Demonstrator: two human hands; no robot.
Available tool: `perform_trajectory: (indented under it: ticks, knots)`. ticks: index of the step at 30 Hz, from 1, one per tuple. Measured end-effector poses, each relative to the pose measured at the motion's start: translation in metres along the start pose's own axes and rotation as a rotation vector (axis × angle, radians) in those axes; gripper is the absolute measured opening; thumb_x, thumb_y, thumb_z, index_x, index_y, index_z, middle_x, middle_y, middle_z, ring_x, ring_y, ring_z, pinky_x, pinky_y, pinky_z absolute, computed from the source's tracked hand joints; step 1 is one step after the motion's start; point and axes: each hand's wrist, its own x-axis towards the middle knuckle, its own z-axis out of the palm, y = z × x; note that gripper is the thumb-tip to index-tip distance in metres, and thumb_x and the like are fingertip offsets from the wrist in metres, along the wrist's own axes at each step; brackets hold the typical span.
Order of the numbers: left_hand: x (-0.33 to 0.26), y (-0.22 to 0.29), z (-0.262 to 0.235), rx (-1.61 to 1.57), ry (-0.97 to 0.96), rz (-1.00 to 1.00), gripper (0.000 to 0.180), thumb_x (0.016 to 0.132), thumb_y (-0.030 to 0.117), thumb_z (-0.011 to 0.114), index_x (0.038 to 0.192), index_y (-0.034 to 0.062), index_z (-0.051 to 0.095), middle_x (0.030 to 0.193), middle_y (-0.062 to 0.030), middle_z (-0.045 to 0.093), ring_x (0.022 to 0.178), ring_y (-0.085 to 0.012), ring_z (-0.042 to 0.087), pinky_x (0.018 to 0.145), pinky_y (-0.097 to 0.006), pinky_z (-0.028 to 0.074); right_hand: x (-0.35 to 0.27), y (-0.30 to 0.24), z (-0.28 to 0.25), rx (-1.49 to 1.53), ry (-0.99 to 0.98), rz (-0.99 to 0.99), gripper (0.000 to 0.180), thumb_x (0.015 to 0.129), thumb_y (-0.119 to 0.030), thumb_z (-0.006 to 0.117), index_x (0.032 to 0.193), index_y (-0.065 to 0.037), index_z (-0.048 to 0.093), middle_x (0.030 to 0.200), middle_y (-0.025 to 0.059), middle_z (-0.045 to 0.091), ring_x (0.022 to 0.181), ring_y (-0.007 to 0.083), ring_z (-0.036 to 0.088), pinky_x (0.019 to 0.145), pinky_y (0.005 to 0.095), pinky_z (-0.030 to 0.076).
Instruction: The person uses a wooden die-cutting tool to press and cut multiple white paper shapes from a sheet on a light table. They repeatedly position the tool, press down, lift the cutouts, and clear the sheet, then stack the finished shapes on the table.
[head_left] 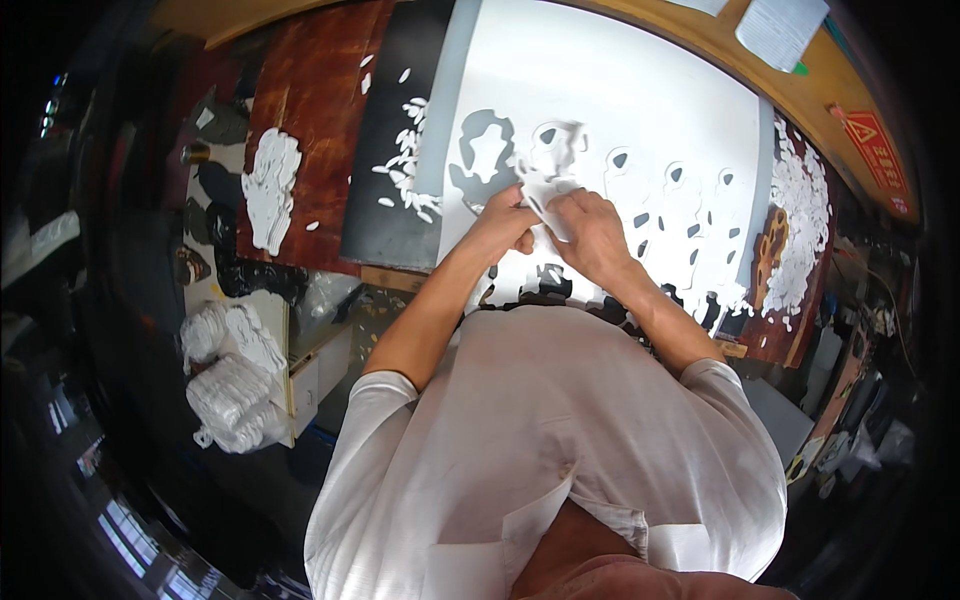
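White cut piece (544, 193) — held above the white sheet (600, 60), near the grey opening (467, 190) at its left part. Step in hand, by appearance: separating or cleaning the piece by hand. For the next move, probably keep the pinch steady, work along the cut edges and avoid bending the thin material. Right hand (598, 232): fingers closed on the piece. Left hand (500, 224): fingers curled at its left edge; cannot tell how firmly — contact partly hidden. Long axis: oblique, far end pointing away from the body and slightly left.
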Motion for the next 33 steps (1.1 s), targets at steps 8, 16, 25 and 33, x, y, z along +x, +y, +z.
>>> perform_trajectory:
  ticks: [8, 16, 25, 33]
  knots:
    - [0.005, -0.001, 0.018, 0.020, -0.071, 0.042, 0.023, 0.094, 0.008, 0.070, 0.115, 0.0016, 0.070, 0.077, -0.0076, 0.070, 0.046, -0.0139, 0.059, 0.041, -0.029, 0.046, 0.005, -0.016, -0.015, 0.036, -0.051, 0.342, 0.027, 0.085, -0.006, 0.075, 0.112, -0.003, 0.073, 0.101, 0.0190, 0.074, 0.086, 0.0383, 0.074, 0.078, 0.0469, 0.060]
    - [0.012, -0.006, 0.019, -0.019, 0.036, 0.108, 0.044, 0.091, -0.002, 0.059, 0.135, -0.0052, 0.061, 0.086, -0.0153, 0.070, 0.054, -0.0176, 0.064, 0.046, -0.034, 0.054, -0.017, 0.009, -0.025, 0.482, 0.204, 0.660, 0.028, 0.091, -0.010, 0.073, 0.117, 0.003, 0.074, 0.102, 0.0144, 0.078, 0.089, 0.0238, 0.073, 0.083, 0.0344, 0.057]
    - [0.021, 0.019, 0.013, 0.086, -0.065, -0.007, 0.043, 0.102, 0.006, 0.059, 0.146, 0.0024, 0.057, 0.096, -0.0124, 0.071, 0.060, -0.0150, 0.062, 0.056, -0.033, 0.057, -0.023, 0.088, -0.117, 0.041, 0.554, 0.162, 0.033, 0.106, -0.020, 0.068, 0.136, -0.008, 0.073, 0.135, 0.0141, 0.068, 0.119, 0.0294, 0.066, 0.103, 0.0385, 0.053]
    - [0.023, 0.011, 0.007, -0.076, 0.063, -0.181, 0.027, 0.101, 0.004, 0.064, 0.127, 0.0121, 0.065, 0.084, 0.0012, 0.063, 0.051, -0.0087, 0.048, 0.049, -0.030, 0.046, -0.044, 0.047, -0.021, 0.220, -0.055, -0.065, 0.056, 0.099, -0.029, 0.073, 0.146, -0.002, 0.061, 0.150, 0.0204, 0.061, 0.142, 0.0416, 0.053, 0.121, 0.0487, 0.042]
